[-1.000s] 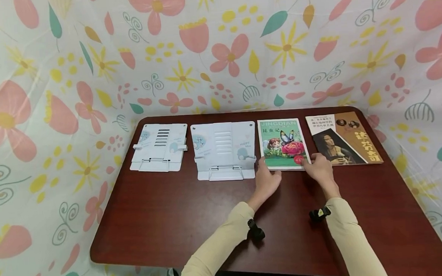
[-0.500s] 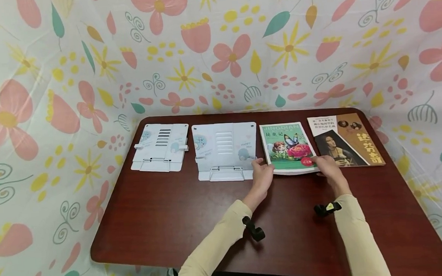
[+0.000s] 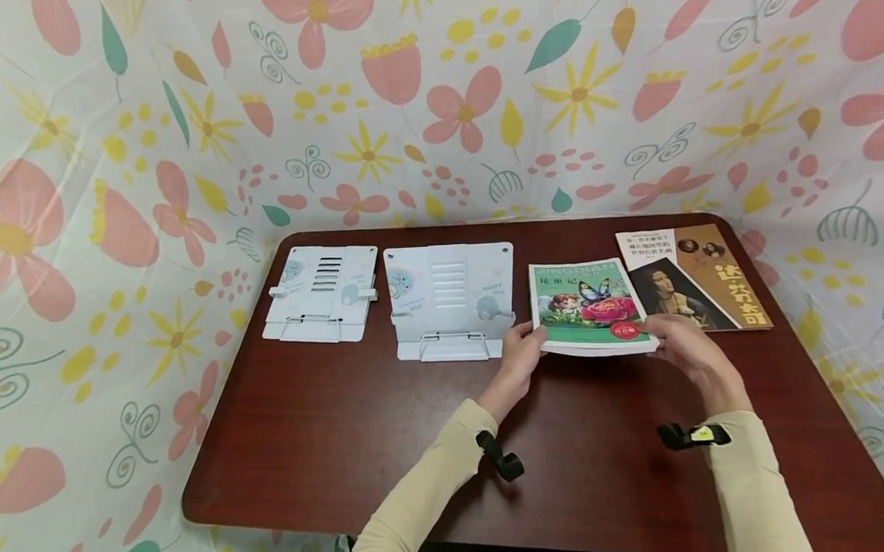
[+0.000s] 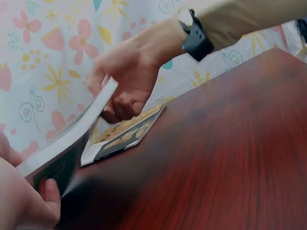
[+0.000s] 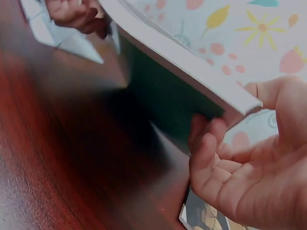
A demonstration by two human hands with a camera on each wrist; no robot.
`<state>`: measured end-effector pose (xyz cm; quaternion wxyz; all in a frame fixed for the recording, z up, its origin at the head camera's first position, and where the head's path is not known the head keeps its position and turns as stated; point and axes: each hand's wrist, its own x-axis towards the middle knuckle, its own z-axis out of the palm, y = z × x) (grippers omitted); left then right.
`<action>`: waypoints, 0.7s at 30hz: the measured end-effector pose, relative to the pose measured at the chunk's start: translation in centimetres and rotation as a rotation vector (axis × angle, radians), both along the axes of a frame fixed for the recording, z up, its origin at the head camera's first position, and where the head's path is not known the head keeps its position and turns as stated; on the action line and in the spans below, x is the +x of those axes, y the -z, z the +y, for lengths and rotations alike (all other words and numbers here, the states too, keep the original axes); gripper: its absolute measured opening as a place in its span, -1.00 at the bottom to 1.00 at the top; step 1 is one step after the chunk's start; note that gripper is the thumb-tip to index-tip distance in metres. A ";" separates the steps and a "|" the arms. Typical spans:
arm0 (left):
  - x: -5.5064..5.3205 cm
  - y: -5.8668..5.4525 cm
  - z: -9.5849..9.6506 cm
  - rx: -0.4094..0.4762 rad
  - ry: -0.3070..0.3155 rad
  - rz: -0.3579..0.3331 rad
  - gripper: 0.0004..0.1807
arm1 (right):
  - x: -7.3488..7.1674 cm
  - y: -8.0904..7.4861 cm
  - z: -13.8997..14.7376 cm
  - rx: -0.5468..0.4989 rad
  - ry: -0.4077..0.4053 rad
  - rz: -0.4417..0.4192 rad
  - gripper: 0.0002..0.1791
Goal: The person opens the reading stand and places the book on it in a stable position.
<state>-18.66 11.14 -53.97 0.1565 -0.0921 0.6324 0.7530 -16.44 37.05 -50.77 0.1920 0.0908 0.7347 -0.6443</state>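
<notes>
A green paperback book (image 3: 589, 306) with a butterfly and a pink rose on its cover is held between both hands. Its near edge is raised off the table, as the right wrist view shows from below. My left hand (image 3: 520, 357) grips the near left corner, thumb on top. At the near right corner my right hand (image 3: 692, 353) pinches the book, with fingers curled under the back cover (image 5: 168, 91). The left wrist view shows the page edges (image 4: 76, 129) from the side, slightly bowed.
Two white bookstands, a smaller one (image 3: 321, 295) and a larger one (image 3: 451, 296), lie flat left of the book. A brown and white book (image 3: 700, 279) with a portrait lies at the right. All are on a dark red table (image 3: 331, 448) before a flowered curtain (image 3: 406, 169).
Both hands have taken hold of the green book. It has come up off the table, toward the person and slightly right. The bookstands and the brown book stay put.
</notes>
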 end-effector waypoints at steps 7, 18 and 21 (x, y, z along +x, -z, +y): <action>-0.2 0.1 -1.4 -0.073 0.131 0.161 -0.56 | 1.5 -0.1 1.0 -0.162 -0.084 0.028 -0.47; -2.4 -2.2 -5.4 -0.209 0.207 0.433 -0.55 | 0.9 -0.7 -1.1 0.184 -0.189 0.209 -0.26; -3.4 -2.5 -6.9 -0.233 0.231 0.478 -0.54 | 0.4 -1.1 -2.4 0.233 -0.160 0.253 -0.28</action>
